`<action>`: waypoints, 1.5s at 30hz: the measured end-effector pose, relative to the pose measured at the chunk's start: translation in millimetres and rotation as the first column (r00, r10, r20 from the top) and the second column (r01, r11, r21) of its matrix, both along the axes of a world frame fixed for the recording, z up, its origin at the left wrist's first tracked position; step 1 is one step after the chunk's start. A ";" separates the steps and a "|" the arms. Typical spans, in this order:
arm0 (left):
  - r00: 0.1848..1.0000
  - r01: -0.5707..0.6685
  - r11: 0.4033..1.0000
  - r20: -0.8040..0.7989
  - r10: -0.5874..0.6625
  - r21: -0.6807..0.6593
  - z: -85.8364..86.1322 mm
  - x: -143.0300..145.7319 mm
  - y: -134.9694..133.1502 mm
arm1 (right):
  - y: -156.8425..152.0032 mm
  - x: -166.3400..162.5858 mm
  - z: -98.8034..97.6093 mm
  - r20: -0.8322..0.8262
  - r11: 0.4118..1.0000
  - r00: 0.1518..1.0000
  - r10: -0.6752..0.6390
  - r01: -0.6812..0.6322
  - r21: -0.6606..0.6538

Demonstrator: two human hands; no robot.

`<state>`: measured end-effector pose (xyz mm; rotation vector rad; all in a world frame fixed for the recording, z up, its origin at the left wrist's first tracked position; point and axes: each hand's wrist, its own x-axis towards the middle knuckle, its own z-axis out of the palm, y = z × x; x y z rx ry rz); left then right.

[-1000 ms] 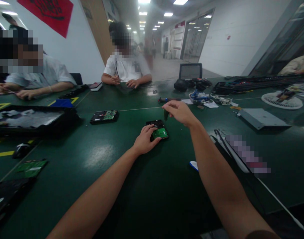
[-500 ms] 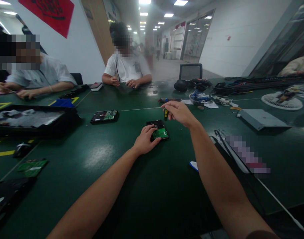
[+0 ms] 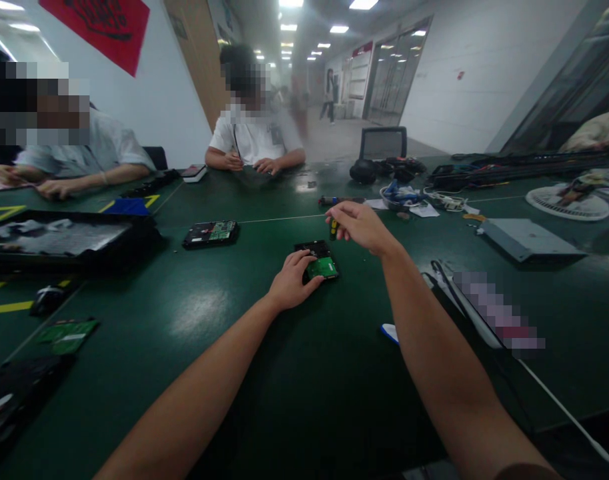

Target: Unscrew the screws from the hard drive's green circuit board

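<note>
A black hard drive (image 3: 318,259) with a green circuit board on top lies on the dark green table (image 3: 294,373). My left hand (image 3: 290,282) rests on its near left edge, fingers curled round it. My right hand (image 3: 360,227) hovers just beyond the drive, fingers pinched on a small screwdriver (image 3: 333,230) with a yellow and black handle that points down at the drive.
A second hard drive (image 3: 210,234) lies further left. A black tray (image 3: 59,241) and loose green boards (image 3: 67,335) are at the left. Two people sit across the table. Cables, a bowl (image 3: 399,197), a grey box (image 3: 529,239) and tools (image 3: 464,307) lie to the right.
My right hand has turned the screwdriver slightly, so its yellow handle marks show now. The left hand has stayed on the drive.
</note>
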<state>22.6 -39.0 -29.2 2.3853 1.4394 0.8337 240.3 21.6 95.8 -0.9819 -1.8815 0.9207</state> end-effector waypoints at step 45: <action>1.000 -0.010 0.999 0.011 0.010 -0.033 3.1 0.2 -1.6 | 1.1 2.9 1.0 0.066 0.987 0.985 -0.162 0.161 0.020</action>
